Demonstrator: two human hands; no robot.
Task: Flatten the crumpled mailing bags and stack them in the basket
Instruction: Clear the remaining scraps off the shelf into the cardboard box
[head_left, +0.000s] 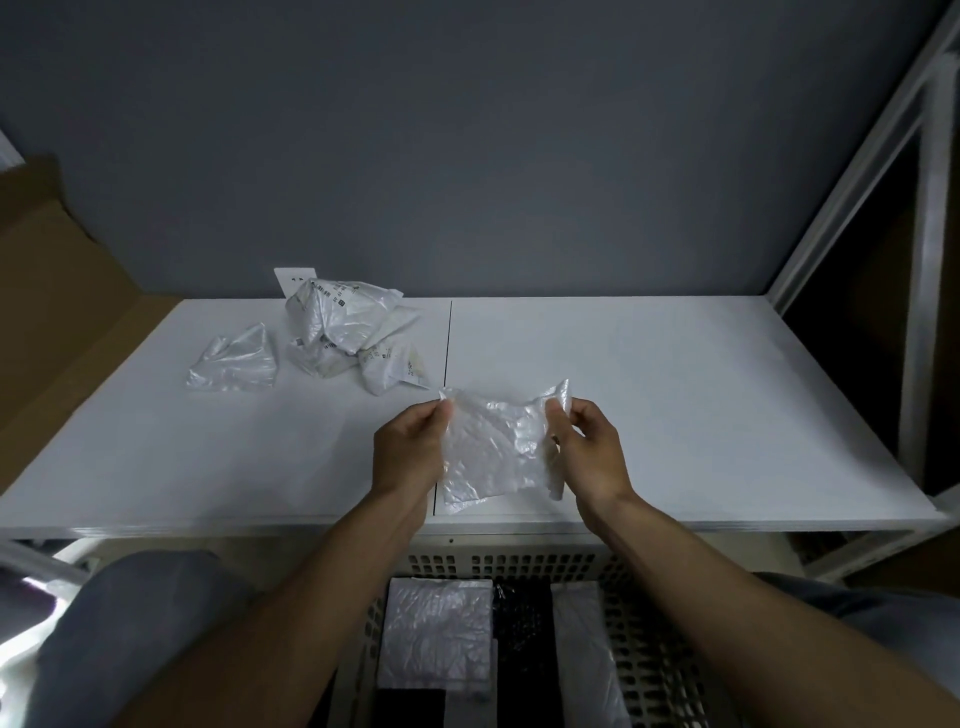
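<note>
A single crumpled mailing bag (232, 358) is located on the bench (675, 395), left of and beyond the hands. A pile of crumpled bags (353, 332) lies just right of it. The upper left edge of a wrinkled white bag (498, 452) is pinched by the left hand (410, 449), and its upper right edge by the right hand (589, 452). Flattened bags (436, 634) are stacked in the perforated basket (649, 654), below the hands.

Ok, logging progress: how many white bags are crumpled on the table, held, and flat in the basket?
Crumpled on table: 4, lone bag plus pile of seemingly 3
Held bag, left hand and right hand: 1
Flat in basket: 2, left flat bag, right flat bag
Total: 7
</note>
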